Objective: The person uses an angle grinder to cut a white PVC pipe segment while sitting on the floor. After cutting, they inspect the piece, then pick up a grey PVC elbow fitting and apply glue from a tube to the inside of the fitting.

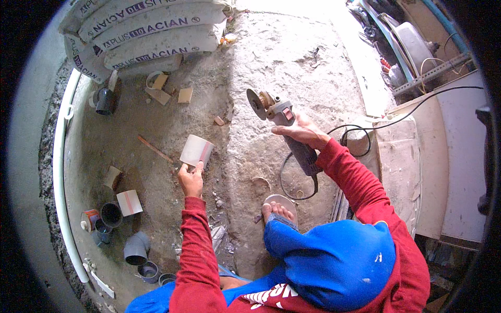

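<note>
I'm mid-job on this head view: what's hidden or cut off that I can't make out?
All in the head view:
Left hand: some fingertips, hidden by the pale pipe piece it holds.
Right hand: far-side fingers, behind the angle grinder.
Power cord: far end, cut off at the right rim.
Stacked bags: top, cut off by the upper edge.
Elbow fitting: inside, lost in shadow.

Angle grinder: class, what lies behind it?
Rough floor and a loop of black cord show around the angle grinder; whatever lies directly behind its body and the right hand is covered.
</note>
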`<state>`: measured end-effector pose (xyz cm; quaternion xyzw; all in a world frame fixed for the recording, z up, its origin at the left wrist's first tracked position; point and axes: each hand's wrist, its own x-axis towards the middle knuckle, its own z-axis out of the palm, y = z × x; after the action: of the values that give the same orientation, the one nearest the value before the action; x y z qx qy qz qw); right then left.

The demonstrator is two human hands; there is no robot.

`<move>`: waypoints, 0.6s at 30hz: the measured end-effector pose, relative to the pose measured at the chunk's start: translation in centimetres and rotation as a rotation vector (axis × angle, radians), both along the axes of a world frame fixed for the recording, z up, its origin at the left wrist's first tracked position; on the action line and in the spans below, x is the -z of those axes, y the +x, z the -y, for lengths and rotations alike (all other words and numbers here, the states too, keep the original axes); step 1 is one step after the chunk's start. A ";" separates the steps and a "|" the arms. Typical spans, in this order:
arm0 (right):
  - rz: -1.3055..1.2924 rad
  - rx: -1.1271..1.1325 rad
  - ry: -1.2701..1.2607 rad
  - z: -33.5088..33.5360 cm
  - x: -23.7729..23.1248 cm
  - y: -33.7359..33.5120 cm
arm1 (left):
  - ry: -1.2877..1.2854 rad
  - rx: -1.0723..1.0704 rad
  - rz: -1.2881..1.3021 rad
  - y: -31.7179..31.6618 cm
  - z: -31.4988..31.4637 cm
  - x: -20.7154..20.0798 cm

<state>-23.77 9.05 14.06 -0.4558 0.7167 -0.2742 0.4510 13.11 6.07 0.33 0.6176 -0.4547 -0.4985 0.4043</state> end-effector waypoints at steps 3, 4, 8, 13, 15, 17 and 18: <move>0.127 -0.001 0.022 0.1 -0.7 0.4 | 0.069 -0.245 -0.064 -0.6 -0.5 0.7; 0.163 0.040 0.054 0.1 -0.8 0.6 | -0.026 -0.251 -0.019 -0.8 -0.8 0.9; 0.180 -0.093 0.038 0.5 -0.5 0.6 | -0.072 -0.137 0.088 -0.8 -1.1 2.1; 0.334 -0.053 0.137 0.7 -0.2 0.9 | -0.097 -0.310 0.170 -1.7 -1.2 2.0; 0.330 -0.041 0.126 0.5 -0.4 1.0 | -0.194 -0.386 0.422 -2.8 -1.8 0.9; 0.365 -0.069 0.074 0.2 -0.7 1.0 | -0.380 -0.361 0.462 -4.0 -2.6 -0.7; 0.381 -0.054 0.098 -0.3 -0.7 1.2 | -0.441 -0.336 0.498 -4.5 -3.7 -1.6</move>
<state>-22.61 9.33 14.80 -0.3921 0.6184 -0.3081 0.6074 8.57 9.74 1.91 0.6840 -0.5279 -0.1500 0.4806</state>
